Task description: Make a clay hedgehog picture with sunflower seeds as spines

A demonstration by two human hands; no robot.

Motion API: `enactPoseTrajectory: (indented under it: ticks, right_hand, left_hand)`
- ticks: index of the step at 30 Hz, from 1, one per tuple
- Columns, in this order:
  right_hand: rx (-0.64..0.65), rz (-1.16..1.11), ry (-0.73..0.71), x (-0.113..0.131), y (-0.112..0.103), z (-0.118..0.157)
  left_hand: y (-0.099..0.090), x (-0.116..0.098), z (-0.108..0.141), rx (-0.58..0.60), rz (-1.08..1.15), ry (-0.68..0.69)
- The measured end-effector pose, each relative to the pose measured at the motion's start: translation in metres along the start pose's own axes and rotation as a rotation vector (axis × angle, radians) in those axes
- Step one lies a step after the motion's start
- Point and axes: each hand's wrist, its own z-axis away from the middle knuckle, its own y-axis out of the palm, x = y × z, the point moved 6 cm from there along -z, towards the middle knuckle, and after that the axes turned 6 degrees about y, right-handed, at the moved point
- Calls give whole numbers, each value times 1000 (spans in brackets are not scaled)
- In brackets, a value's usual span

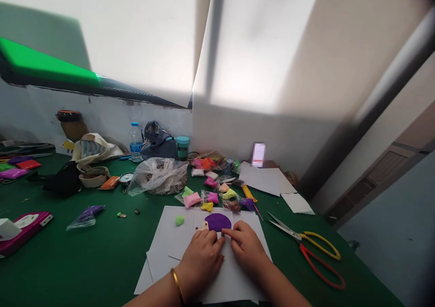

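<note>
On stacked white paper (159, 261) lies a flat purple clay shape (219, 222) with a cream clay piece (204, 226) at its left end, bearing small dark dots. Just below the cream piece is my left hand (202, 255), fingers curled together; anything under the fingertips is hidden. My right hand (246, 246) touches the lower edge of the purple shape with an extended index finger, the other fingers bent. A green clay lump (180, 220) sits on the paper to the upper left.
Large scissors (299, 237) lie half open on the right of the green table (112, 252). Beyond the paper are several clay packets (192, 199), a plastic bag (158, 175) and a bottle (135, 144). A magenta box (29, 227) is at left.
</note>
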Motion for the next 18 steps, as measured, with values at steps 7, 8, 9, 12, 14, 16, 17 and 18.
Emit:
enactPoseTrajectory:
  ticks: [7,8,9,12,14,16,17,18]
  right_hand:
    - [13,44,17,1,1,1]
    - [15,40,16,1,1,1]
    - [13,33,14,0,0,1]
    - [2,4,-3,-1,-1,1]
    - [2,1,-19,-2,0,2]
    - [5,20,-31,-1,1,3]
    - [4,36,-35,-1,2,3]
    - [1,54,-39,0,2,4]
  left_hand:
    - [1,1,2,-33,7,-2]
    - [1,1,2,-38,10,-4]
    - [0,1,2,-44,12,-5]
    - [0,2,3,-66,13,-5]
    - [0,2,3,-77,11,-1]
    - [1,2,3,-81,9,5]
    - [1,2,3,-83,8,5]
    - [1,1,3,-83,8,5]
